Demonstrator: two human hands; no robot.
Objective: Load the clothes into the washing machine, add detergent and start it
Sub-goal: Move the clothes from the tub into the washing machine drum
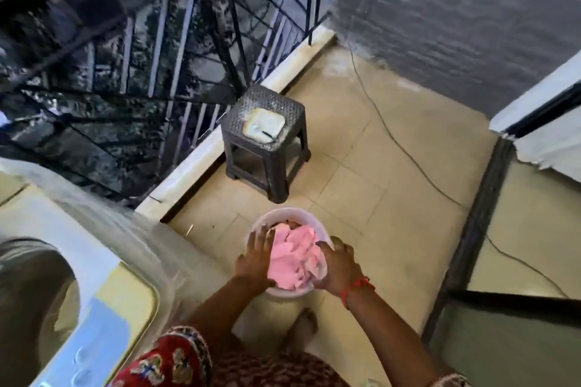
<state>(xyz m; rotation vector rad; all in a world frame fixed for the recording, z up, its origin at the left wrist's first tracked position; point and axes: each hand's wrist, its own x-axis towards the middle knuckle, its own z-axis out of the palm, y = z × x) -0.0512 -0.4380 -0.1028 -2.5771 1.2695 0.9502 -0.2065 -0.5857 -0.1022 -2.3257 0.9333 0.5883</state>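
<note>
A white bucket (309, 223) stands on the tiled floor, filled with pink clothes (290, 256). My left hand (254, 258) rests on the left side of the pile with fingers spread and fairly straight. My right hand (338, 264) curls over the right edge of the pink cloth inside the bucket. The top-loading washing machine (78, 261) stands at the lower left with its drum opening (31, 308) uncovered.
A dark plastic stool (267, 141) stands beyond the bucket, with a white square container (264, 126) on top. A metal railing (188, 56) runs along the left. A cable (405, 148) trails across the floor. A door frame (471, 229) is at right.
</note>
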